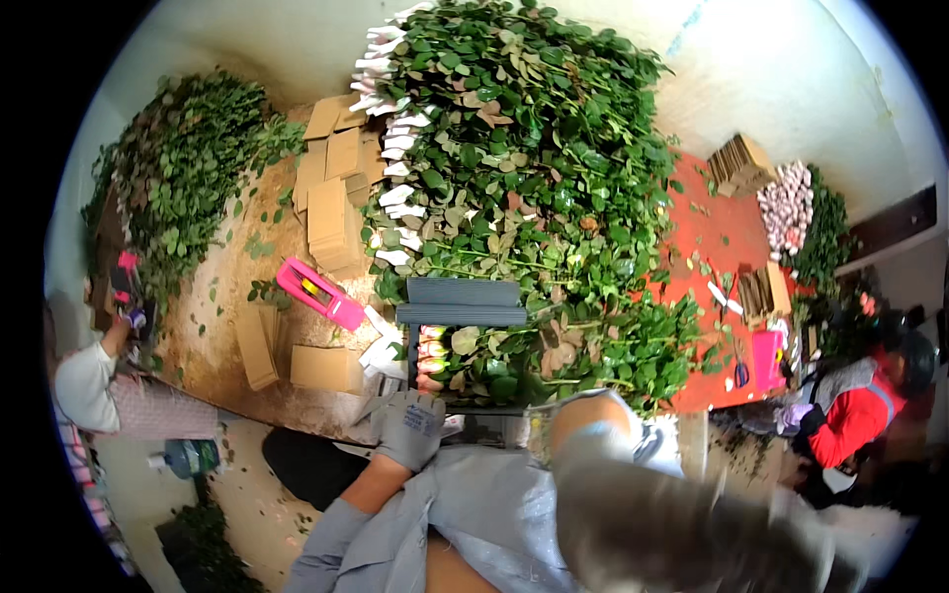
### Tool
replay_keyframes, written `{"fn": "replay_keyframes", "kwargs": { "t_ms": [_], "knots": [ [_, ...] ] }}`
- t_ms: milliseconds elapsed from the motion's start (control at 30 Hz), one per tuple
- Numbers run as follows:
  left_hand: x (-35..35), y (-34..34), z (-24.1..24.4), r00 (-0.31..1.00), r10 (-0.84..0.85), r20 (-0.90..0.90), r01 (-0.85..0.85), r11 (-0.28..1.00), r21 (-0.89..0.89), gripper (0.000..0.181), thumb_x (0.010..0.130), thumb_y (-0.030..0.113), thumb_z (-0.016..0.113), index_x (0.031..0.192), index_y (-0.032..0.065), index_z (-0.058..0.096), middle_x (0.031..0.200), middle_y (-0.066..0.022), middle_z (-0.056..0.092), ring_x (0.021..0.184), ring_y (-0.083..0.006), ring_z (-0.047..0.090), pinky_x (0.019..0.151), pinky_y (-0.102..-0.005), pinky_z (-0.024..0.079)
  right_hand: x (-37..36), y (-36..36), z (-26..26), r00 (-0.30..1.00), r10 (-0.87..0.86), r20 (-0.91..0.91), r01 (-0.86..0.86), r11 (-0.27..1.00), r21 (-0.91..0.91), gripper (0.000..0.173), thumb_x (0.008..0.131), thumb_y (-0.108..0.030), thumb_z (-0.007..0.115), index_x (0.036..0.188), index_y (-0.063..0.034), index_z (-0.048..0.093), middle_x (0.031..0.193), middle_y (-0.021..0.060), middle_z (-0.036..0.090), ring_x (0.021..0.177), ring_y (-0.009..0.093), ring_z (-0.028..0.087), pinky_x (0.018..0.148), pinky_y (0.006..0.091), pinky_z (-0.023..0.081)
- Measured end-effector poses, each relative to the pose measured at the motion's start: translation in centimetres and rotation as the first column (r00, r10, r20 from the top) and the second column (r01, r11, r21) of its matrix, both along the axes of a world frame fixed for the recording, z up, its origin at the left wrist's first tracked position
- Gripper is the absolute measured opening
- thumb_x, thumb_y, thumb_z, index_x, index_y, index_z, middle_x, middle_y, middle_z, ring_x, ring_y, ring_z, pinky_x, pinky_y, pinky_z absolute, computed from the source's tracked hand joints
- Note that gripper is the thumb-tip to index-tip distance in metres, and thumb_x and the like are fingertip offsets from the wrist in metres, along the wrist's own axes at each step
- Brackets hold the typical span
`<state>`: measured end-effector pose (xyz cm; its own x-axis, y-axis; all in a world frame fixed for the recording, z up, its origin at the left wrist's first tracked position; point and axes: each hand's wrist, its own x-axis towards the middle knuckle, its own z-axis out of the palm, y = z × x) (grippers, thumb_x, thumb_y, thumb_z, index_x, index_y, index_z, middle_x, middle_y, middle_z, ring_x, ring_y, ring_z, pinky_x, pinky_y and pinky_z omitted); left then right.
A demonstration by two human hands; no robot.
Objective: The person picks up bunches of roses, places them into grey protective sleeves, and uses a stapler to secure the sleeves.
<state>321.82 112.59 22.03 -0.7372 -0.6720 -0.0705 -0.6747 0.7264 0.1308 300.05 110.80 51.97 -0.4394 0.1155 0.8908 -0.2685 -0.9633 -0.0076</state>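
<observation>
My left hand [409, 428], in a grey glove, rests at the table's front edge, by the left corner of a dark bunching frame [412, 363]; its fingertips are partly hidden. My right hand [689, 519], gloved and badly blurred, is raised close to the camera at lower right; its fingers and anything in them are unclear. Pale pink-and-green rose heads [431, 356] lie at the frame's left end, their leafy stems [549, 363] pointing right. A dark grey corrugated sheet [463, 302] lies just beyond them.
Wrapped rose bunches [519, 148] are piled behind the frame. Cardboard pieces [330, 222] and a pink tape dispenser [322, 293] lie left. On the red tabletop [712, 222] are scissors [740, 370] and another pink dispenser [768, 359]. Co-workers stand at far left [89, 385] and far right [860, 415].
</observation>
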Motion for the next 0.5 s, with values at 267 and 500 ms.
{"fn": "replay_keyframes", "kwargs": {
  "t_ms": [267, 500],
  "knots": [
    [0.2, -0.9, 0.2, 0.995, -0.087, -0.041, 0.085, 0.995, -0.060, 0.011, 0.085, 0.017, 0.055, 0.089, 0.0140, 0.065, 0.089, -0.0062, 0.063, 0.089, -0.0248, 0.060, 0.079, -0.0403, 0.044, -9.6, -11.1, -25.5, 0.825, 0.154, -0.543, 0.520, 0.169, 0.838, 0.048, 0.097, -0.031, 0.066, 0.131, 0.0013, 0.057, 0.128, 0.0235, 0.064, 0.118, 0.038, 0.061, 0.106, 0.0427, 0.047],
    [0.4, -2.3, 3.3, 0.977, -0.015, -0.213, 0.066, 0.969, 0.237, 0.026, 0.080, 0.023, 0.074, 0.100, 0.0069, 0.071, 0.095, -0.0122, 0.066, 0.095, -0.0323, 0.062, 0.091, -0.0442, 0.047, -12.1, -11.2, -32.4, 0.693, 0.660, -0.289, 0.611, -0.325, 0.722, 0.034, 0.093, -0.034, 0.068, 0.107, -0.0033, 0.072, 0.104, 0.0233, 0.071, 0.102, 0.040, 0.068, 0.092, 0.0476, 0.053]
  ]
}}
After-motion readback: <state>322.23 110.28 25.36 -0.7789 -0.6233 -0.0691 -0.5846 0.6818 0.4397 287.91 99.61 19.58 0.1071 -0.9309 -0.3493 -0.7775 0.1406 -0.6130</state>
